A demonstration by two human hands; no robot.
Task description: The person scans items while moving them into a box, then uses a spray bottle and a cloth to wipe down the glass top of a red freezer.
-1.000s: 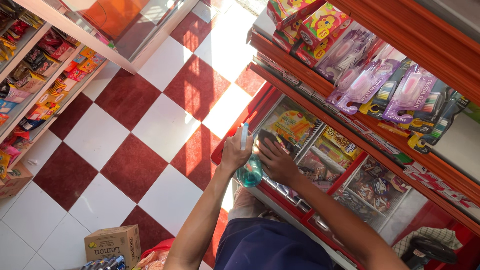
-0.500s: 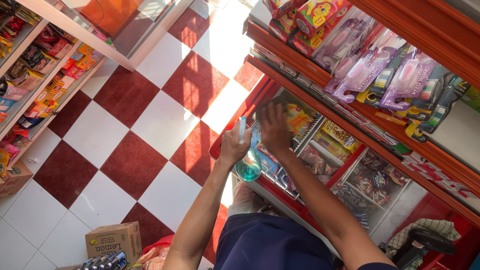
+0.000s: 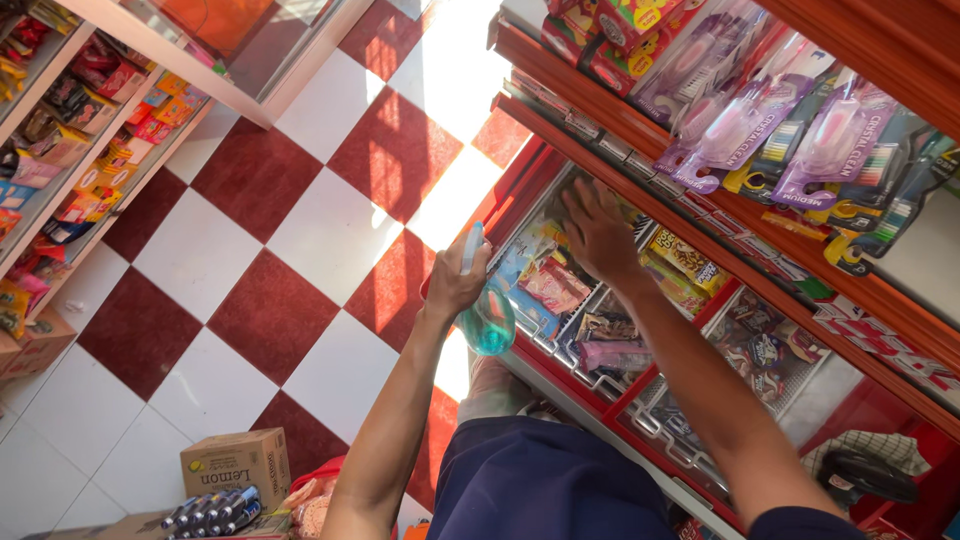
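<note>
Two bare hands are seen from above over a red-and-white chequered tile floor (image 3: 250,230), which fills the left and middle of the view. A red-framed chest display case with a glass top (image 3: 640,400) runs along the right edge of that floor, and colourful snack packets (image 3: 555,285) are laid in white wire baskets inside it. Above the case, a brown wooden shelf (image 3: 720,200) is hung with carded toothbrushes in pink and purple packs (image 3: 760,130). Along the far left edge of the floor, white shelving stocked with small packets (image 3: 70,150) is seen. A brown cardboard box (image 3: 235,465) is set on the floor near its bottom edge, with a bundle of blue-capped pens or markers (image 3: 215,505) just beside it.

The right hand (image 3: 597,232) is laid flat, fingers spread wide, on the glass at the case's far end, just under the wooden shelf; nothing is gripped in it, and whether anything lies beneath the palm cannot be told. The left hand (image 3: 452,287) is closed around the neck of a clear plastic spray bottle of blue-green liquid (image 3: 487,315). The bottle is held at the case's near left edge, over the red frame, body hanging below the fist and white nozzle pointing up past the thumb.
</note>
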